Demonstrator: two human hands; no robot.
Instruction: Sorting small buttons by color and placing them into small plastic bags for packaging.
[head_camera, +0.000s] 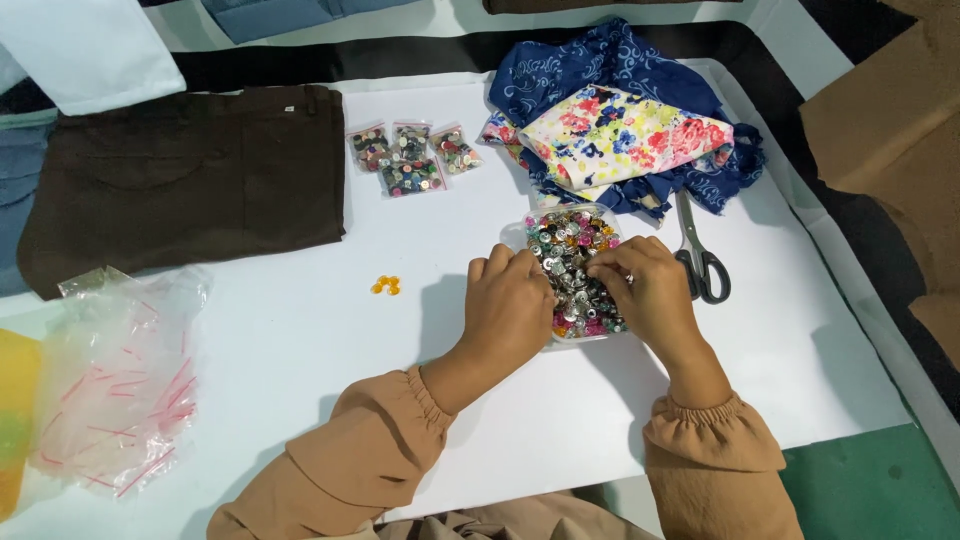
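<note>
White sheet-covered worktop (300, 330) served as a plain backdrop, so small coloured parts read clearly against it. Folded dark brown trousers (190, 180) lay flat at the far left, well away from the sorting area. Bundle of navy patterned and floral fabric (620, 125) was heaped at the far right, likely pushed back to leave room. Stack of clear plastic zip bags with red strips (120, 380) sat near left, within reach. Grey-handled scissors (700, 255) lay just beside the right hand. Clear shallow plastic tray of mixed coloured buttons (575, 270) sat dead centre, between both hands. Four small filled button bags (410, 155) were grouped behind it, apart. Left hand (510, 300) and right hand (645, 285) were both curled over the tray, fingertips down in the buttons, picking; couldn't tell if either actually pinched one. A few orange buttons (386, 286) sat alone left of the tray, apparently set aside by colour.
</note>
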